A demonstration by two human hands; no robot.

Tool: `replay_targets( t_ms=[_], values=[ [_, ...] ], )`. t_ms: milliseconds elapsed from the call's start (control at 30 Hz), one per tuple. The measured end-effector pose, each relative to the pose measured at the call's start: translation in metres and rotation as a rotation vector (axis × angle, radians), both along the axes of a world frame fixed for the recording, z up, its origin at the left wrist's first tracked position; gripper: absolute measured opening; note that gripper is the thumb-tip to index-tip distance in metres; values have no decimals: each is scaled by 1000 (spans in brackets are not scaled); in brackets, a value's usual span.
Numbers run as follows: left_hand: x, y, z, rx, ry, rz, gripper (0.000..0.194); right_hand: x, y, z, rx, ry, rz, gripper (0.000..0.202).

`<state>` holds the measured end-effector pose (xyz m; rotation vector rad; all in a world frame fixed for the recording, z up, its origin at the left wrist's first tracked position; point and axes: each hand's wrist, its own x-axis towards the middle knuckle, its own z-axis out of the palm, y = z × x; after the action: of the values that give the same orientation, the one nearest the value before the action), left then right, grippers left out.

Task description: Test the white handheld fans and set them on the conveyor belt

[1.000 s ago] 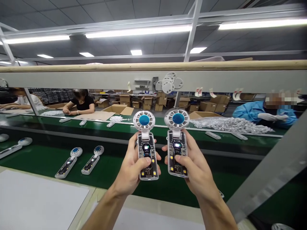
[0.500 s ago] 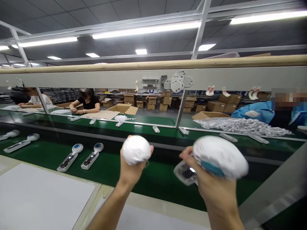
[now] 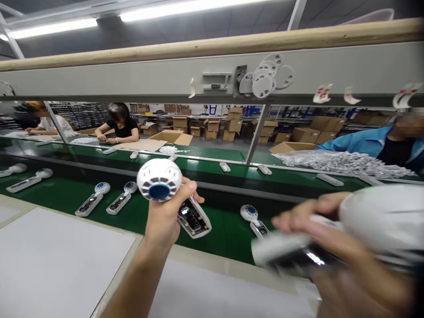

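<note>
My left hand [image 3: 165, 216] is closed around the neck of a white round-headed handheld device [image 3: 159, 172]. Its head has a blue centre ringed by dark slots, and its open handle shows a circuit board. At the right, my right hand [image 3: 351, 251] grips a second round-headed device [image 3: 384, 212], blurred by motion and partly cut off by the frame edge. Between the hands, another such device [image 3: 249, 213] lies on the green conveyor belt [image 3: 221, 234], its handle end hidden behind the right-hand device.
Several similar devices [image 3: 121, 201] lie on the belt to the left. A white sheet [image 3: 59, 260] covers the near worktop. Across the line sit co-workers, one in a blue sleeve [image 3: 357, 141] beside a pile of small white parts [image 3: 347, 163]. A grey beam [image 3: 149, 75] spans above.
My left hand has moved left and turned its device, showing the blue centre and open handle. My right hand has swung right and nearer with its device, uncovering one on the belt. The view has tilted down.
</note>
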<state>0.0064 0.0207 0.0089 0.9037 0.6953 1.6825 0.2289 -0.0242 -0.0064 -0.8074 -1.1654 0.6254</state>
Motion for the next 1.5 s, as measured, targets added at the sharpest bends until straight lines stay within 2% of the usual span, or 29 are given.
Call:
replay_targets(
  t_ms=[100,200,267,333,433,533,600,733,800,900,1000,1067,1167,1300,1367,1500],
  values=[
    [2,5,-6,-66,87,-80,37,-17,29,4,-102,33,2,44],
    [4,13,-12,-73,158,-103,44,-21,52,-2,-160,-89,-128,66],
    [7,18,-16,-61,202,-40,54,-22,62,-10,-116,-231,-226,71],
    [9,24,-20,-12,291,77,64,-24,69,-19,-93,-383,-265,64],
    [9,32,-26,136,642,270,63,-26,80,-31,-99,-651,-323,52],
    [6,40,-34,176,1114,334,45,-26,91,-42,-212,-907,-260,44],
    [4,46,-40,144,1277,300,45,-27,97,-50,-278,-1014,-212,41],
    [4,57,-52,94,1383,166,61,-32,105,-67,-342,-1110,-112,43],
    [5,60,-57,63,1450,114,55,-36,107,-73,-367,-1160,-55,45],
    [6,66,-66,15,1571,81,48,-42,107,-79,-401,-1211,-29,57],
    [4,73,-77,-24,1690,59,53,-41,106,-80,-473,-1260,15,73],
    [2,79,-84,-58,1757,25,56,-35,106,-80,-551,-1300,89,75],
    [-3,89,-94,-116,1817,-27,54,-23,109,-84,-688,-1350,147,68],
    [-12,100,-101,-237,1830,-44,57,-15,122,-100,-914,-1379,59,50],
    [-16,104,-102,-313,1830,-51,63,-17,129,-112,-1030,-1383,67,42],
    [-20,109,-103,-434,1843,-109,66,-26,139,-132,-1087,-1310,109,34]
  ],
)
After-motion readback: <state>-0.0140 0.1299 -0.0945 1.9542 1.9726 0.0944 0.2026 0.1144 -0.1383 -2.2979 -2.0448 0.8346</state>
